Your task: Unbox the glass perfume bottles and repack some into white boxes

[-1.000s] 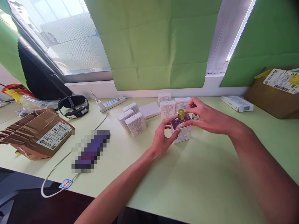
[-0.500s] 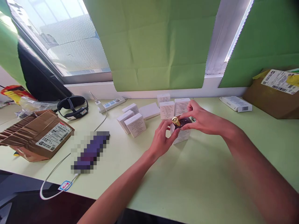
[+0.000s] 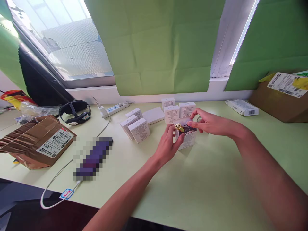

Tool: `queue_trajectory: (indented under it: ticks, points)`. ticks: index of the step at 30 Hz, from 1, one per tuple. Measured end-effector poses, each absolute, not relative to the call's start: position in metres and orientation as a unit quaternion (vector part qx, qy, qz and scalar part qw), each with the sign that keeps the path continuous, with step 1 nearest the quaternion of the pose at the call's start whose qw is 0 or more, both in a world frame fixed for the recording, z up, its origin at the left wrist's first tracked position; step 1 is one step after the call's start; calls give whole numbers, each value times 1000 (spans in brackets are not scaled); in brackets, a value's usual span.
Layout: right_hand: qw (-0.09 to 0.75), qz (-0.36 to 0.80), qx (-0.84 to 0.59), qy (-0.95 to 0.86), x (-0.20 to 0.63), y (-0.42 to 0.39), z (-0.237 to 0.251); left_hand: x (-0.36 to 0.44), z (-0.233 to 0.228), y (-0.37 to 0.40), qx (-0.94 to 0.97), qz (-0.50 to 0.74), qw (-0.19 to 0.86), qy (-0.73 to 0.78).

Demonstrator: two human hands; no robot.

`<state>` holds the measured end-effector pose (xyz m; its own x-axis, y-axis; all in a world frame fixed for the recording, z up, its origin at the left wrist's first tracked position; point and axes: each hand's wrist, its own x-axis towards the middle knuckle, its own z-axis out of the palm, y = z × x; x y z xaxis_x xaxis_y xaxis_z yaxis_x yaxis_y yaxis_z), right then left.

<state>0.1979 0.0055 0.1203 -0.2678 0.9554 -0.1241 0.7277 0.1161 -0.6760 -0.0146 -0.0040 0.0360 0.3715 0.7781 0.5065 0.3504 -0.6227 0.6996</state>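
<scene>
An open white box point(image 3: 187, 143) with fine print on its front stands upright on the table. From its top left side sticks a shiny gold cylinder point(image 3: 179, 128), with something dark and glossy beside it in the opening. My left hand point(image 3: 167, 142) grips the box's left side, its thumb in front and fingers behind, close around the gold cylinder. At the top right, my right hand point(image 3: 207, 122) pinches the raised white flap point(image 3: 181, 121) between thumb and forefinger. A small round, ring-like thing point(image 3: 199, 119) shows by the right fingers; its kind is unclear.
Several white boxes point(image 3: 139, 130) stand or lie behind and left of my hands. A power strip point(image 3: 117, 108), a black headset point(image 3: 75, 112) and a torn brown carton point(image 3: 45, 141) are at left, with a blurred-out phone point(image 3: 92, 158) on a cable. Another carton point(image 3: 279, 102) sits right.
My right hand has shifted from the dark glossy thing to the flap, which now stands up visibly. The dark thing sits lower in the opening. The left hand has barely moved.
</scene>
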Motion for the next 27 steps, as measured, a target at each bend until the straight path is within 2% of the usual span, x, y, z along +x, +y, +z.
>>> queue_trajectory:
  ticks: [5, 10, 15, 27]
  points:
    - [183, 528, -520, -646, 194, 6, 117, -13, 36, -4, 776, 440, 268, 364]
    - [186, 607, -482, -604, 196, 9, 115, -11, 34, -5, 775, 443, 266, 364]
    - [165, 628, -452, -611, 199, 14, 112, -8, 32, -6, 771, 452, 258, 367]
    - [162, 588, -490, -622, 196, 17, 107, -8, 32, -8, 757, 456, 292, 367]
